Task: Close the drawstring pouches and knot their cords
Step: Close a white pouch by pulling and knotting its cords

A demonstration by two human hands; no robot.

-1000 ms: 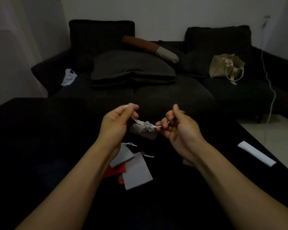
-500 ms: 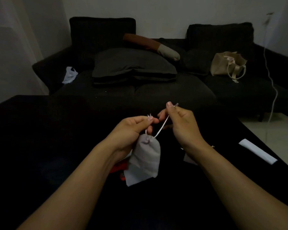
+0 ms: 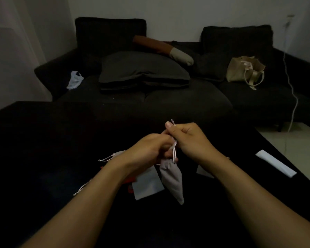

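A grey drawstring pouch hangs above the black table, its mouth gathered shut. Its white cord runs up between my hands. My left hand pinches the cord close to the pouch's neck. My right hand grips the cord's upper part, and the ends stick out above its thumb. Beneath my hands lie a flat white pouch, a red pouch mostly hidden, and another grey pouch with its cord trailing left.
The black table fills the foreground. A white paper strip lies at its right edge. Behind stands a dark sofa with cushions, a beige tote bag and a white bag. A white cable hangs at right.
My hands have come closer together over the cord. The pouch, first held level between them, now hangs down and swings slightly right. Another grey pouch shows at left.
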